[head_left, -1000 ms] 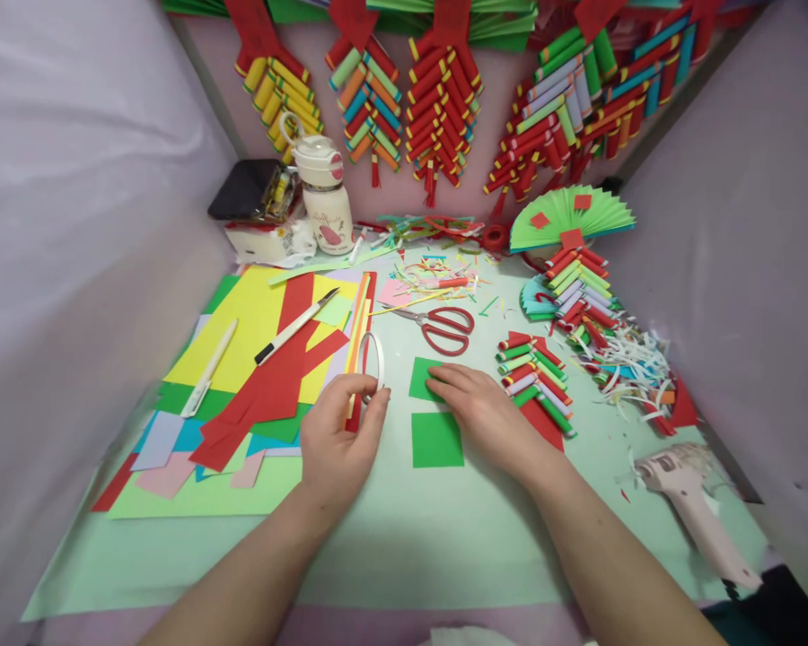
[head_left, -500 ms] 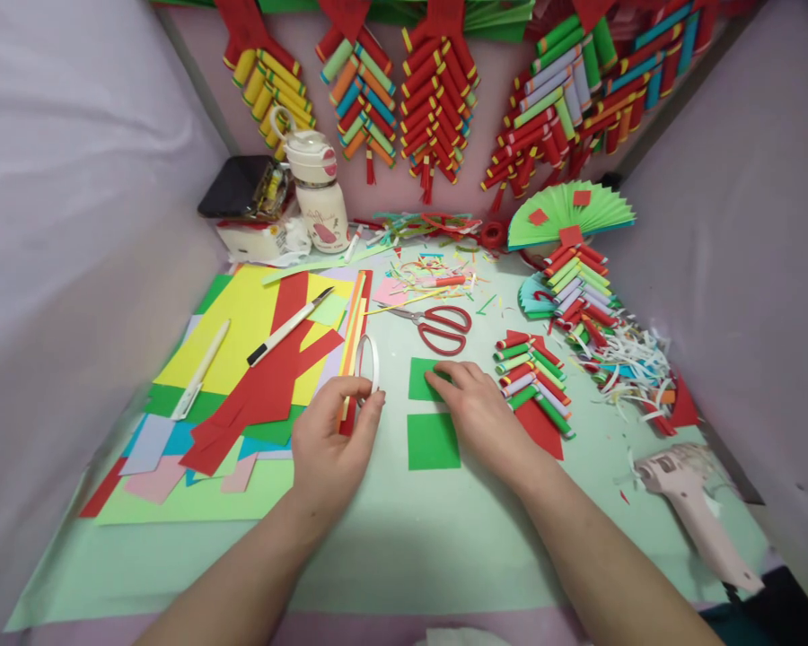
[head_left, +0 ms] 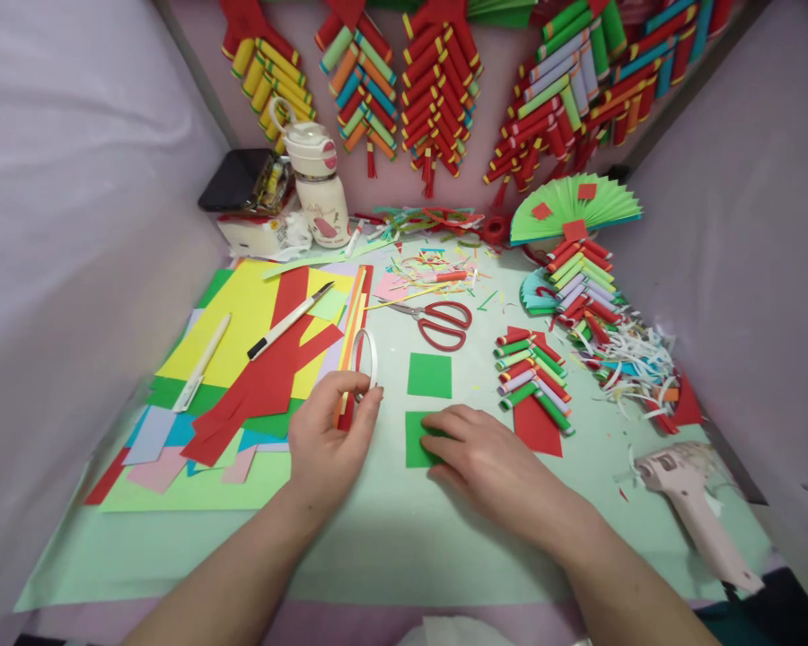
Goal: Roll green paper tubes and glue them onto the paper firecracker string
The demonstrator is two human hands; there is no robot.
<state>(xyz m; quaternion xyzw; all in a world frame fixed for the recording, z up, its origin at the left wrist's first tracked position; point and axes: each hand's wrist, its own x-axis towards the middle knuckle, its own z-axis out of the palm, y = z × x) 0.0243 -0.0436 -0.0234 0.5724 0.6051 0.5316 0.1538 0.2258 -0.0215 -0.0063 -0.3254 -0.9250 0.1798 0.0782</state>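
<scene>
My left hand pinches a thin white tape ring and holds it upright above the mat. My right hand lies flat, fingers stretched out, on the nearer green paper square, covering most of it. A second green square lies bare just beyond. Red-handled scissors rest farther back. To the right sits a bundle of rolled paper tubes on a red paper piece.
Sheets of coloured paper are stacked at left, with a black-tipped pen and a white cutter on them. A glue gun lies at the right front. A white flask, paper scraps and a green fan stand at the back.
My right hand slid from the far green square back toward me onto the nearer one. The left hand kept hold of the tape ring, barely moving.
</scene>
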